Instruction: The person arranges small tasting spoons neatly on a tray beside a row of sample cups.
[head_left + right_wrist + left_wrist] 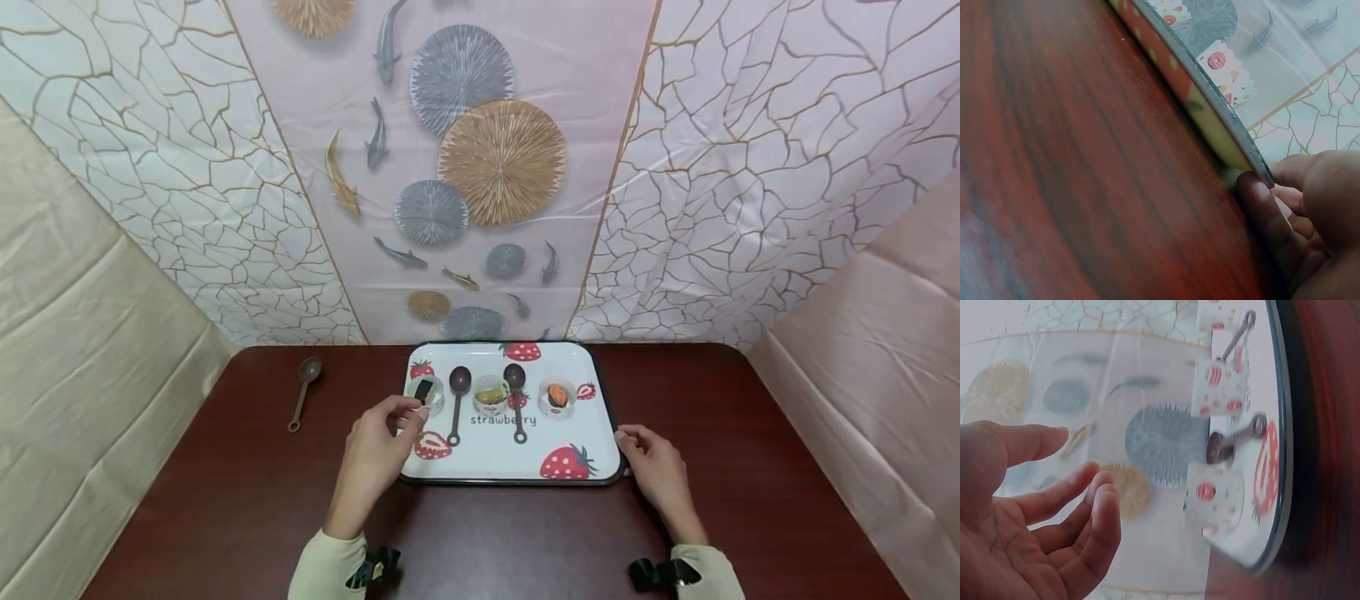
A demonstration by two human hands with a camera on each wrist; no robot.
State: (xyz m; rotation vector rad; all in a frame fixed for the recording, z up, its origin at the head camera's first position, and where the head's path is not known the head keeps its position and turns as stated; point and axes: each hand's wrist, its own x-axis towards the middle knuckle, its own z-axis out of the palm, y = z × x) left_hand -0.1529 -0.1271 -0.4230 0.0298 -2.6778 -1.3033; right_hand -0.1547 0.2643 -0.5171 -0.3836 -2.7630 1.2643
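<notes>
A white tray with strawberry prints and a dark rim rests on the table. My right hand pinches its right rim; in the right wrist view the thumb lies over the edge and a finger beneath it. Near the tray's left side hovers my left hand, holding nothing, thumb and loosely bent fingers apart. Beside its fingertips stands a small printed paper cup with a black piece in it. Two dark spoons lie among the cups.
A middle cup holds something green, and a right cup something orange. Another spoon lies on the brown table, left of the tray. A patterned cloth hangs close behind the table.
</notes>
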